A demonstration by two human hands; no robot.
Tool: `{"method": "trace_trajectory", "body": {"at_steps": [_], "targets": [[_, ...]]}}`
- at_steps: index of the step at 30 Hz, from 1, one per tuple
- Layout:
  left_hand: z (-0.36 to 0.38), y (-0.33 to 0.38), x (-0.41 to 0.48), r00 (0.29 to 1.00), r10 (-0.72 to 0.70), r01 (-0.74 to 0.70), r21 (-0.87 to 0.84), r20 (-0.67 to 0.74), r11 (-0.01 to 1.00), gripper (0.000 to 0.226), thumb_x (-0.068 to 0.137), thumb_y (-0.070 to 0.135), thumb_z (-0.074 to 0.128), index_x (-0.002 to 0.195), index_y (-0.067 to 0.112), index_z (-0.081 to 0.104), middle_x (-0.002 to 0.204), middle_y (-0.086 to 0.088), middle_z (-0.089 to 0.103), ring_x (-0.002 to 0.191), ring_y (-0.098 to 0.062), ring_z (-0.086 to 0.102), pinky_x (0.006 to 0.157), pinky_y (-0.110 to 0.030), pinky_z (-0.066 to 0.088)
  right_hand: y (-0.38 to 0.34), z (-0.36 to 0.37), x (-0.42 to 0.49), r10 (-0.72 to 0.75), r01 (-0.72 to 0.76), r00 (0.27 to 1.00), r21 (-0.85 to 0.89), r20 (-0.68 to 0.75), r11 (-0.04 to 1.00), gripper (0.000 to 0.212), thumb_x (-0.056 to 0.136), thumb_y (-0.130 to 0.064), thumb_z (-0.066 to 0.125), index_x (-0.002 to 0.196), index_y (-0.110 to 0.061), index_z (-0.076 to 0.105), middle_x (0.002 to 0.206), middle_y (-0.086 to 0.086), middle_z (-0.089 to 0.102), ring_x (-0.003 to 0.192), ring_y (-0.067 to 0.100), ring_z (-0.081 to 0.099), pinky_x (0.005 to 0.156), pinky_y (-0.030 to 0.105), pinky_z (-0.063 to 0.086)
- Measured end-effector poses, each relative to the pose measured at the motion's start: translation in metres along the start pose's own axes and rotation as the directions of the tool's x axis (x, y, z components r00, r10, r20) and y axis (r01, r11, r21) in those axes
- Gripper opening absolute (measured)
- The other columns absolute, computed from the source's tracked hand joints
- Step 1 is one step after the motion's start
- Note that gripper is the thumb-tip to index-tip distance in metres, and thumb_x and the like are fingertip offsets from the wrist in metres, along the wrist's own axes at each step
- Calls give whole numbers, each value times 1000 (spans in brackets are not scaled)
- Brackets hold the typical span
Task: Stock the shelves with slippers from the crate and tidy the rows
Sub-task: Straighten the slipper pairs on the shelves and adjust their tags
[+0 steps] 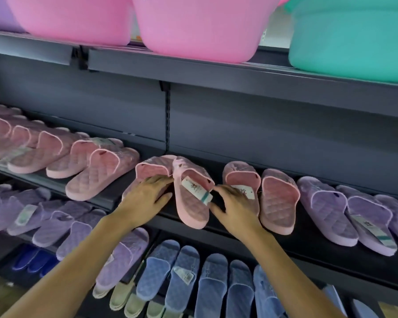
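Resting flat on the middle shelf (308, 239), the left hand (147, 196) covers the sole of a pink slipper (153, 167). Its fingers are straight and a little spread, reaching up to the strap, and its thumb points toward the slipper's partner. That partner, a second pink slipper (193, 210), touches the first at the toe and tilts with its heel hanging past the shelf's front edge. A white paper tag (197, 190) with a teal band lies across its footbed.

The right hand (236, 204) lies spread, palm down, fingers loosely bent, over the heel of the next pink slipper (241, 174). Its fingertips come up against the tagged slipper's right side, beside the tag, and its thumb stretches into the gap between the two slippers. Whether it presses or merely touches I cannot tell. Just beside it on the right lies another pink slipper (278, 198), and beyond that a row of lilac slippers (324, 207).

To the left, more pink slippers (97, 173) overlap in a slanted row. On the shelves below lie purple slippers (62, 228), blue slippers (186, 276) and pale green slippers (122, 297). Pink basins (200, 26) and a teal basin (349, 37) sit on the top shelf.
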State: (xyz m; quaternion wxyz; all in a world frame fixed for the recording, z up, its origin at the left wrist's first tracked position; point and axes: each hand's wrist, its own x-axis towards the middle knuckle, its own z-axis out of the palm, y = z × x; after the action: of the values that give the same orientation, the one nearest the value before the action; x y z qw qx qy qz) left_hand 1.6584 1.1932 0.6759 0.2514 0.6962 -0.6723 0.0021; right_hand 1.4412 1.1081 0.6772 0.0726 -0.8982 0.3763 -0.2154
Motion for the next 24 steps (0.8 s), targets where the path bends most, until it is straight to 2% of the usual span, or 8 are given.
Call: {"method": "trace_trajectory", "body": {"at_steps": [3,6,11,14,18,21,24], "targets": [[-4,-24,4,1000,16,-15,-24,21,1000,70,76,54,29,122,11,59,129,-8,56,117,-27,54,99,-33,41,-14,11,14,43,-44,999,84,25,995,44,91,-27,55,133,-16,45,132,4,52,119,22,50,97,36,41],[-4,-48,13,996,30,-24,-74,79,997,77,71,56,27,131,15,51,139,-1,47,122,-23,49,99,-25,38,-25,19,25,120,-122,993,105,21,987,43,92,-30,54,133,-19,45,132,1,53,117,20,51,95,31,41],[3,-81,25,974,215,-202,-174,64,964,56,81,36,46,133,15,49,144,6,37,128,-18,43,102,-26,37,-38,32,36,268,-270,963,148,31,951,46,91,-41,54,131,-19,48,132,2,55,117,21,52,96,33,42],[7,-95,28,946,317,-297,-217,61,930,61,78,43,41,132,17,50,143,11,37,129,-17,42,103,-31,37,-45,37,35,339,-338,941,112,17,934,48,90,-43,54,132,-20,48,131,3,55,118,21,51,96,29,40],[13,-108,32,919,374,-335,-251,128,908,72,76,54,30,140,22,39,142,23,22,136,-11,31,110,-32,30,-58,44,27,394,-363,916,273,-68,891,43,85,-32,65,124,-16,56,119,-5,57,108,6,51,85,-2,27],[20,-113,34,886,420,-358,-283,198,890,74,78,59,22,144,27,30,144,26,16,140,-4,20,115,-31,21,-66,48,23,434,-387,900,391,-34,835,50,78,-28,73,124,-17,56,118,-12,52,113,2,48,89,-2,26],[26,-117,34,858,453,-390,-267,241,881,84,76,76,12,145,30,21,148,23,12,141,-3,14,117,-30,14,-73,54,25,474,-429,879,356,-48,830,52,77,-20,74,125,-14,55,115,-11,51,111,5,49,86,-2,27]]}}
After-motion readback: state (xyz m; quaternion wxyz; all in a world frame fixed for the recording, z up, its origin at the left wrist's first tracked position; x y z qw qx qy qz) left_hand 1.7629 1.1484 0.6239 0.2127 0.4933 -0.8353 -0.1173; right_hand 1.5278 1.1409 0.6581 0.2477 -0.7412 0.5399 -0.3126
